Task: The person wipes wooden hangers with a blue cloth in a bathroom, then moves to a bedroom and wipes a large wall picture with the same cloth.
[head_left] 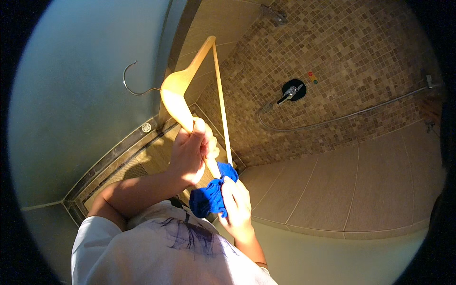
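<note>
A wooden clothes hanger [177, 84] with a metal hook [125, 82] is held tilted in front of my chest, its hook pointing to the left. My left hand [190, 151] is closed around one of its arms, below the sunlit shoulder. A crumpled blue cloth [208, 200] wraps around the hanger's lower end and hides that corner. Thumb and fingers of my right hand [236, 201] press the cloth there. The thin wooden bar [222, 103] of the hanger runs bare from the upper corner down to the cloth.
Behind the hanger is a mosaic-tiled shower wall [342, 57] with a mixer tap [291, 92] and a hose [320, 124]. A shower head [276, 16] shows at the top. Frosted glass [85, 89] stands at the left. A round drain cover [146, 127] lies by the sill.
</note>
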Demonstrator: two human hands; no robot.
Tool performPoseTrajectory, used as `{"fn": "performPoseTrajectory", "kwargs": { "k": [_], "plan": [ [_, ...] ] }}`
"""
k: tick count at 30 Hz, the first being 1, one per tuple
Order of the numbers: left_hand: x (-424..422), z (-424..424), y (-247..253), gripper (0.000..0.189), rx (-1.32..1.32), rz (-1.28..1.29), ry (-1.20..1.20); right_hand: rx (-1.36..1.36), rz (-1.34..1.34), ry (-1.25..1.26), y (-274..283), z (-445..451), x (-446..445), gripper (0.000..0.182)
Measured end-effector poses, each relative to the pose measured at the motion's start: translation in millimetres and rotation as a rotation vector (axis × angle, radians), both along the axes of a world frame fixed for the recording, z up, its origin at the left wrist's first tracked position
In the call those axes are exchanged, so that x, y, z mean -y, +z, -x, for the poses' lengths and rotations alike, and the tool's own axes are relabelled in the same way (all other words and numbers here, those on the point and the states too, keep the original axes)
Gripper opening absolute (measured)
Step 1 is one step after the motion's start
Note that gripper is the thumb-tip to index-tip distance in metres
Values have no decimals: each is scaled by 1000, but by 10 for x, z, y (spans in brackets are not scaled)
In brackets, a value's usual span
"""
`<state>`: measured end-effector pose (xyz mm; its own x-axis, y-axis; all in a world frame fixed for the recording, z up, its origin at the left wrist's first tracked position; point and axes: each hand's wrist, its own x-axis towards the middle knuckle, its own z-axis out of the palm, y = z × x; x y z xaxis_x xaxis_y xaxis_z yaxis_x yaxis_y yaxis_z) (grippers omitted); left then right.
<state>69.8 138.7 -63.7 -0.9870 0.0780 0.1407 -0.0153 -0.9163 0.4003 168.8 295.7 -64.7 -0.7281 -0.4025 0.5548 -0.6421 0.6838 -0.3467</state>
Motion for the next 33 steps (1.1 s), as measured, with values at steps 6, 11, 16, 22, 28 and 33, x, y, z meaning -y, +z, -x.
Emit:
{"fn": "performPoseTrajectory", "kwargs": {
  "k": [6, 11, 16, 22, 28, 33],
  "plan": [
    [0, 68, -23, 32, 106, 6, 28, 18, 323, 147, -145, 34, -284, 55],
    [291, 243, 132, 31, 324, -31, 131, 197, 1019, -233, -83, 45, -398, 61],
    [299, 206, 218, 33, 274, -35, 146, 421, 1643, -81, -123, 159, -484, 68],
    [201, 164, 107, 34, 154, -7, 162, 246, 761, -26, 97, 193, 138, 66],
    [216, 154, 59, 28, 23, 1, 228, 133, 313, -42, -152, 350, 231, 54],
    [276, 48, 3, 23, 43, -28, 214, 197, 482, 16, -208, 304, 246, 47]
  ]
}}
